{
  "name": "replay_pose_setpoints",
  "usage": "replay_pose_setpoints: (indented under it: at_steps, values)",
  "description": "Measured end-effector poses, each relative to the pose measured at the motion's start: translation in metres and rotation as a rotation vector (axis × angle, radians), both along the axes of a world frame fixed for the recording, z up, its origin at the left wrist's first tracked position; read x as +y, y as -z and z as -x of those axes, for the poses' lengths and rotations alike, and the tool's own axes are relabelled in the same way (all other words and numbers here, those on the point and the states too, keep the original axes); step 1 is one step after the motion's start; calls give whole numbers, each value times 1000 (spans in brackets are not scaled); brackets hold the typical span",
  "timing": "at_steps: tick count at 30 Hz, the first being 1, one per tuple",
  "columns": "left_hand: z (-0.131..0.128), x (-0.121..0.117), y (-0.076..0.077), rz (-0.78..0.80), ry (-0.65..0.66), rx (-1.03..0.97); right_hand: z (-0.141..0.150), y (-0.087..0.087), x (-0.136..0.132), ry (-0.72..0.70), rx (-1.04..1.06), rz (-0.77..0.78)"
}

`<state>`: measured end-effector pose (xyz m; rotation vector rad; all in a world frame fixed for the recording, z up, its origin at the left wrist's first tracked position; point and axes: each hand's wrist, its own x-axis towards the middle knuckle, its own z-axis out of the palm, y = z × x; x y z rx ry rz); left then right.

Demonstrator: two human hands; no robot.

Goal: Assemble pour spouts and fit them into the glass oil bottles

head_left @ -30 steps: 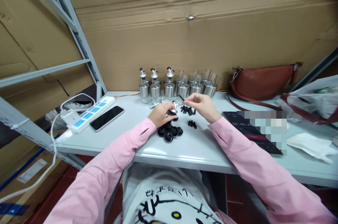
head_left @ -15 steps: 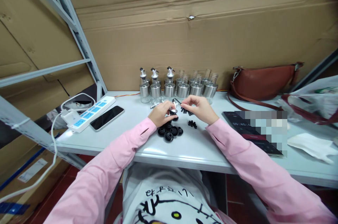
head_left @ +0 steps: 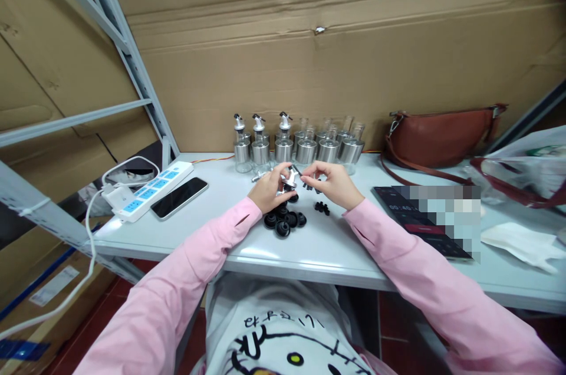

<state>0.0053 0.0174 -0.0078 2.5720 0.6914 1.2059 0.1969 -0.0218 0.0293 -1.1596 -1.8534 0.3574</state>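
Note:
My left hand [head_left: 265, 192] is closed around a silver pourer spout [head_left: 290, 180] with a black base, held tilted above the table. With thumb and forefinger, my right hand [head_left: 335, 184] pinches a small black strip-like flap [head_left: 296, 170] at the spout's top; whether it is seated there I cannot tell. Below my left hand lies a pile of black ribbed stoppers [head_left: 283, 228]. More black strips [head_left: 316, 186] are partly hidden under my right hand, and a cluster of tiny black plugs [head_left: 322, 208] lies nearer me.
Behind my hands stand glass bottles with steel bands [head_left: 306, 152], several capped by pourers [head_left: 259, 123]. Left are a phone [head_left: 179, 198] and a power strip [head_left: 154, 191]. A tablet-like device [head_left: 415, 219], brown bag [head_left: 442, 138], plastic bag [head_left: 526, 168] and white tissue [head_left: 522, 243] are right.
The spout in my left hand has turned slightly, showing more of its silver side. My right fingers have shifted a little left and down, closer to it.

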Motion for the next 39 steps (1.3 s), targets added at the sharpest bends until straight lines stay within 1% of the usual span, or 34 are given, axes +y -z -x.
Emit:
replay_pose_setpoints:
  at_steps: [3,8,12,20,24,27,31,36,39]
  values:
    - [0,0,-1,5,19,49,0,1,0,-12,-8,2]
    - [1,2,1,-112,14,74,-1,2,1,-5,-31,1]
    - [1,4,2,-121,11,62,-1,3,3,-5,-40,2]
    - [-1,1,-2,-80,-7,13,0,2,1,-16,-16,20]
    - [0,-3,-4,21,-17,18,1,1,0,-29,8,35]
    - [1,-7,-7,66,-74,74,1,0,0,-41,30,46]
    - [1,-10,-10,47,-141,121,1,0,-1,-66,56,63]
    - [1,-10,-11,20,-164,124,3,0,-2,-99,95,111]
    - [1,-7,-10,-10,-151,107,5,-1,-4,-149,166,166]
